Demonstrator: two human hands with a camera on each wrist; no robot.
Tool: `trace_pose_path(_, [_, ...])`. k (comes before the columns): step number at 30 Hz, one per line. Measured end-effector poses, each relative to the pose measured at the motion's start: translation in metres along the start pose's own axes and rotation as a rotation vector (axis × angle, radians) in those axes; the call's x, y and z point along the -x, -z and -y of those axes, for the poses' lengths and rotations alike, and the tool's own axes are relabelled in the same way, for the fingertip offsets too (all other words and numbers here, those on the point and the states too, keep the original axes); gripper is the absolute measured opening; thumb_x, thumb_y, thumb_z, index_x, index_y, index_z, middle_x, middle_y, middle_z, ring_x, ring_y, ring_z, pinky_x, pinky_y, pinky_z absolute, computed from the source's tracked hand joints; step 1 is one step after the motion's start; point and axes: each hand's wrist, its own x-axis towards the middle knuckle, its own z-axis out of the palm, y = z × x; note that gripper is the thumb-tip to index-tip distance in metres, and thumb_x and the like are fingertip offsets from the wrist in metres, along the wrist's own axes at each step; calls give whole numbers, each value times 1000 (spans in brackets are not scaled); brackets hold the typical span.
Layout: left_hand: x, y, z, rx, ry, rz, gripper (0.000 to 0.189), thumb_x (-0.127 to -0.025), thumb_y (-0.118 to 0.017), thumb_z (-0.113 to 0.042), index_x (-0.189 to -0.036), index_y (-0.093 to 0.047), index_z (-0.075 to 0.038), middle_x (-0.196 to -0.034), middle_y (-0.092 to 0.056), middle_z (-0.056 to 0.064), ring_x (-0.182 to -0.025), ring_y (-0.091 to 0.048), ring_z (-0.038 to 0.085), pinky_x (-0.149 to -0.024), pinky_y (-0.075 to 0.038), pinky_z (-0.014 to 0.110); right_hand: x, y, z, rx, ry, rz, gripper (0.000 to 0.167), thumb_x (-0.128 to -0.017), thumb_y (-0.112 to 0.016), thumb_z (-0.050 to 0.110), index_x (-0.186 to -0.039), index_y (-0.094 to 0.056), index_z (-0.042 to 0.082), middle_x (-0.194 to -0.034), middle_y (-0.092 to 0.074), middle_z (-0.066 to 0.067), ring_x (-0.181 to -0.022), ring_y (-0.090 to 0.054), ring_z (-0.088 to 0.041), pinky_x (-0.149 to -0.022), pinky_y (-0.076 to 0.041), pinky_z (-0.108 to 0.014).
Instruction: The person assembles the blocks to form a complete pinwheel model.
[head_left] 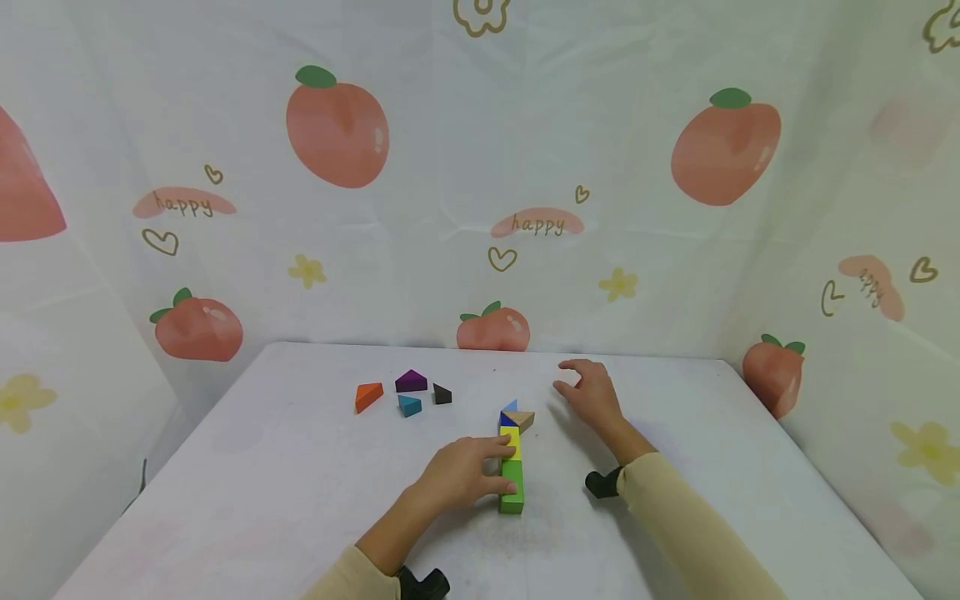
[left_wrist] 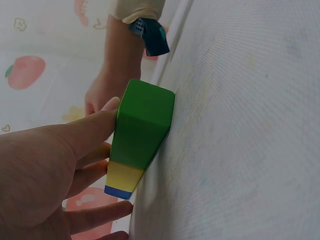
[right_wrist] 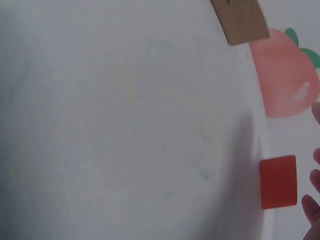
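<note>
My left hand rests along a row of toy blocks, its thumb at the green block and its fingertips at the yellow block. Beyond these stand a dark blue block, a light blue triangular block and a tan wooden triangular block. In the left wrist view the thumb touches the upper edge of the green block. Above the table to the right hovers my right hand, thumb and fingers apart. A red block shows just beyond its fingertips in the right wrist view.
Several loose blocks lie farther left: an orange one, a purple one, a teal one and a black one. The white table meets a printed curtain at the back.
</note>
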Motion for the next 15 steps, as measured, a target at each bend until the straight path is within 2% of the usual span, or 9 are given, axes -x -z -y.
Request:
trace_pose_path(2, [0, 0, 0, 1, 4, 2, 58, -81, -73, -53, -131, -64, -26, -136, -56, -12, -128, -49, 20, -100, -44, 47, 0, 1, -5, 0, -7, 6, 37, -88, -73, 20, -122, -65, 6, -116, -62, -14, -96, -49, -30, -80, -46, -42])
trace_pose_path(9, [0, 1, -1, -2, 7, 8, 58, -81, -73, -52, -132, -64, -26, -137, -56, -12, -129, -49, 20, -100, -44, 47, 2, 9, -17, -8, -23, 62, 40, -89, -72, 21, -124, -63, 5, -125, -59, -18, -117, -46, -37, -98, -42, -54])
trace_pose_path(15, [0, 1, -1, -6, 8, 13, 58, -81, -73, -52, -132, -63, -26, -137, -55, -12, -129, -49, 20, -100, -44, 47, 0, 12, -26, 25, -3, 115, 39, -90, -71, 23, -123, -64, 4, -131, -58, -19, -124, -44, -40, -105, -34, -57])
